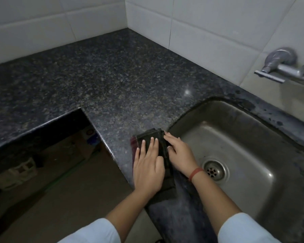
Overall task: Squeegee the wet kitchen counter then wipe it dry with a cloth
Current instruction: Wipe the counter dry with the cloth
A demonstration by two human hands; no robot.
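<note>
Two bare hands press one folded dark cloth (154,151) flat on a speckled granite counter (112,81) at lower centre of the frame, just left of a steel sink (244,137). White tiled walls (209,28) meet in a corner at upper centre. Left hand (148,170) lies palm-down on the cloth, fingers spread and straight; right hand (180,155) (a red band (196,173) at its wrist) rests on the cloth's right edge, fingers extended, gripping nothing visibly. One tap (284,67) is cut off at the right edge. Objects under the counter cut-out at lower left are too dim to identify.
</note>
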